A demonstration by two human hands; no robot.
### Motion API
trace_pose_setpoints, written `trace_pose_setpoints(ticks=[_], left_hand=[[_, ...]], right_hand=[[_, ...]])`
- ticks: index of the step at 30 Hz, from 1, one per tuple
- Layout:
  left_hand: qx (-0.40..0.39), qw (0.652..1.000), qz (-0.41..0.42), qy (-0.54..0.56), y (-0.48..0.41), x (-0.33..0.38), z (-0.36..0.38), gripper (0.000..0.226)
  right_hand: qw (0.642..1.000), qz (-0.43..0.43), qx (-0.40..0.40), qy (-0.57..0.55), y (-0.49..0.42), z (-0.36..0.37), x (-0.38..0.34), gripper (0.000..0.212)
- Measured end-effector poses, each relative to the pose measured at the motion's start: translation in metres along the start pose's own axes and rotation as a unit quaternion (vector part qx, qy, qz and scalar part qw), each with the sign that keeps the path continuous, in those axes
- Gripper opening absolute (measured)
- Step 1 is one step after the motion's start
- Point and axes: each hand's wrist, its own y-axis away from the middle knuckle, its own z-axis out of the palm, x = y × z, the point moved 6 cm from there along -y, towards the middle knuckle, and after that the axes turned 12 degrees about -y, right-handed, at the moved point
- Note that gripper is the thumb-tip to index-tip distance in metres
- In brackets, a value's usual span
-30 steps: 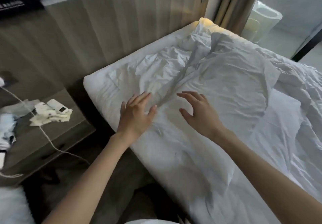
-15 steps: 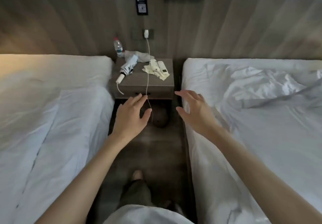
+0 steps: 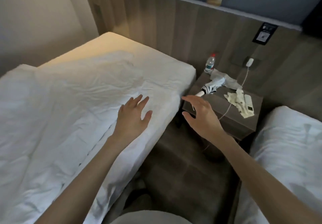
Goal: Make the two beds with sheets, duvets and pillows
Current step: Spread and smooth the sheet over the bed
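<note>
Left bed (image 3: 170, 77) fills most of my feed, running from the lower left up to the wood-panelled wall (image 3: 156, 23). A white duvet (image 3: 61, 119) lies spread across it, creased all over, its near edge hanging down the side toward the aisle. At the head end a strip of white sheet (image 3: 122, 44) shows, lit warm yellow. On the far right I get only a corner of the right bed (image 3: 287, 145), white and rumpled, well apart from the first across the dark floor (image 3: 183, 171). Between the two bed heads sits the brown nightstand (image 3: 226, 124), against the wall. Now the hands: the left hand (image 3: 134, 117) is out over the left bed's near edge, palm down, fingers straight and fanned wide, gripping nothing; I can't tell whether it touches the duvet. The right hand (image 3: 202, 117) hangs over the gap between that bed and the nightstand, fingers spread wide too, thumb out, empty. On the nightstand I see a folded striped umbrella (image 3: 211, 88), crumpled pale tissue (image 3: 235, 98) just beside a white remote control (image 3: 249, 103), and a water bottle (image 3: 209, 64) upright at the back corner. A white charger (image 3: 249, 62) sits in the wall socket, its cable (image 3: 244, 82) trailing down over the nightstand.
</note>
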Motion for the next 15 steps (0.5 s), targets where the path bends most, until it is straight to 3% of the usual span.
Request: trace_pose_setpoints(ticks=[15], left_hand=[[-0.016, 0.994, -0.102, -0.028, -0.177, -0.172, 0.021, 0.054]], right_hand=[[0.993, -0.027, -0.113, -0.023, -0.273, 0.133, -0.005, 0.048]])
